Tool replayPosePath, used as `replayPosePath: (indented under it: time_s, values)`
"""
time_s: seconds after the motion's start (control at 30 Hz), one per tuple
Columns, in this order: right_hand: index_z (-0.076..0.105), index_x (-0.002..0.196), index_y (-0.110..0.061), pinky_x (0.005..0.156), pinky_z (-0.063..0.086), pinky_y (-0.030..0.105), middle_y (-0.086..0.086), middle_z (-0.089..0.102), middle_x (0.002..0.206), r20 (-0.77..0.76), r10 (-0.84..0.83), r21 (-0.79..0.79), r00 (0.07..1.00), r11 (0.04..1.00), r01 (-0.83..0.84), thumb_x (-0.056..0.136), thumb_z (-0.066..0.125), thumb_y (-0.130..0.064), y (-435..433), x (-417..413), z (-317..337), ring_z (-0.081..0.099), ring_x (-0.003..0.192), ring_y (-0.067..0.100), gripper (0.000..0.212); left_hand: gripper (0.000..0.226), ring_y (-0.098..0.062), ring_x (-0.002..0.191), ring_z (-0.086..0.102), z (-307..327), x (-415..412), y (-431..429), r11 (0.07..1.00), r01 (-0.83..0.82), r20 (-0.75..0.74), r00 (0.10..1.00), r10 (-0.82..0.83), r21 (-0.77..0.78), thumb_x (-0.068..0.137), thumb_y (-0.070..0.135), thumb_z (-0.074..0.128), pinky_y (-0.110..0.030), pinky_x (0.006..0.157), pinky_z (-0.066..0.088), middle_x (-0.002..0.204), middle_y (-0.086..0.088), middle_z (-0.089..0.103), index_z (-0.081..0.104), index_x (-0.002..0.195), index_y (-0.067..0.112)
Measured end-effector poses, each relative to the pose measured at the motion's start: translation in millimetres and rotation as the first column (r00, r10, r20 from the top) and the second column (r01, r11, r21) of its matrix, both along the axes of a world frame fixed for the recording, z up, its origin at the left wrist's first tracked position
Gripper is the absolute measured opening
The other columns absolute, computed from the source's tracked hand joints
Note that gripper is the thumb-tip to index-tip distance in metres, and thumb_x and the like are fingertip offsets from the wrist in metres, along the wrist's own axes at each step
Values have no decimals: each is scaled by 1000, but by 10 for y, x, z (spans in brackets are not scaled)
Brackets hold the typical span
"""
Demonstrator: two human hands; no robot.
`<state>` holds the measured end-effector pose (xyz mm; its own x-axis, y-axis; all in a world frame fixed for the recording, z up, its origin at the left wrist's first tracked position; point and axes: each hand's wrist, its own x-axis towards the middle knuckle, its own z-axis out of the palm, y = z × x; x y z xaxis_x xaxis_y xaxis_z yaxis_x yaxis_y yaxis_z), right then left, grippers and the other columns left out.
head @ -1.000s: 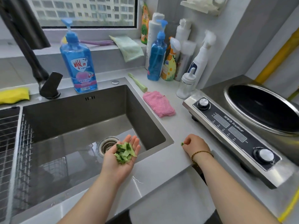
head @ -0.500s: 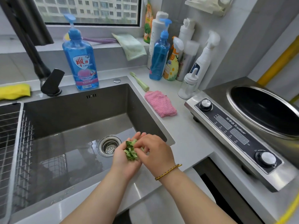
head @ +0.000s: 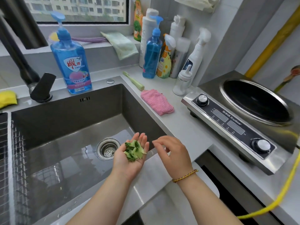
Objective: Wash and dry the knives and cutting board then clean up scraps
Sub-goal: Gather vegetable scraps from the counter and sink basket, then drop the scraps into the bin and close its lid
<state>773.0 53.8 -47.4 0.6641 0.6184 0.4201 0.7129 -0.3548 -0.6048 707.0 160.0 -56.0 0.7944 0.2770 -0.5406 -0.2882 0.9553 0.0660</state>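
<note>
Head view of a kitchen work area. The grey counter (head: 186, 130) runs along the wall and carries a deep steel sink (head: 65, 114), its floor wet. To the right on the counter stands an induction cooker (head: 227, 120) with a round black recess and two knobs. A dark faucet (head: 24, 62) rises at the back left of the sink, and a blue dish-soap bottle (head: 71, 62) stands upright just behind the sink's rear rim.

The left hand (head: 128, 166) is held palm up over the sink's front right corner, its fingers (head: 142, 140) straight and pressed together, forming a shallow cup. The right hand (head: 175, 155) hovers just beside it, apart from it, back up; its fingers (head: 158, 144) are loosely curled and slightly spread, and pinch nothing.

A pink cloth (head: 157, 102) lies folded on the counter between the sink and the cooker. The green vegetable scraps (head: 134, 152) lie in a small heap on the left palm and the base of its fingers. The drain strainer (head: 108, 148) sits in the sink floor, just left of that hand. A thin cord bracelet (head: 185, 176) circles the right wrist.
</note>
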Motion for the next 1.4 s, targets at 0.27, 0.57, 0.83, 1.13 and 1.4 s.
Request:
replayPosePath:
  time_s: [0.27, 0.57, 0.83, 1.13, 1.4]
  values:
    - [70, 96, -7, 66, 37, 4, -16, 54, 81, -324, -333, -196, 886, 939, 281, 89, 55, -9, -700, -100, -303, 49, 71, 1, 16, 37, -22, 55, 69, -57, -62, -100, 995, 103, -12, 995, -103, 1, 97, 18, 27, -36, 51, 55, 68, -13, 70, 59, 87, 4]
    - [59, 83, -16, 61, 39, 0, -11, 54, 81, -565, -347, -216, 749, 938, 271, 90, 54, -8, -1449, -131, -479, 49, 74, 2, 12, 36, -21, 56, 69, 30, -201, -696, 998, -58, 20, 998, 57, 17, 96, 17, 28, -38, 51, 55, 69, -12, 71, 60, 87, 5]
    - [38, 60, -16, 56, 32, 24, -3, 41, 62, -611, -368, -503, 700, 864, 15, 93, 49, -27, -2064, 31, -681, 37, 56, 7, 36, 37, -22, 61, 70, 14, -390, -1555, 945, -323, 27, 946, 322, 47, 96, 14, 28, -37, 55, 57, 74, -13, 71, 62, 89, 3]
    - [53, 72, -11, 34, 31, 13, 0, 56, 64, -905, -268, -348, 331, 913, -212, 96, 43, -20, -2069, -299, -1137, 42, 36, 4, 27, 36, -21, 60, 70, -64, -853, -1844, 871, -480, -19, 875, 484, 103, 94, 11, 29, -37, 56, 56, 73, -12, 71, 63, 84, 4]
    - [58, 69, -12, 35, 30, 10, -1, 54, 57, -896, -82, -201, 437, 951, -233, 95, 46, -18, -2106, -236, -657, 41, 35, 1, 29, 43, -22, 64, 71, -104, -1152, -1926, 812, -570, -5, 818, 575, 123, 85, 7, 38, -35, 53, 58, 75, -11, 71, 72, 60, 0]
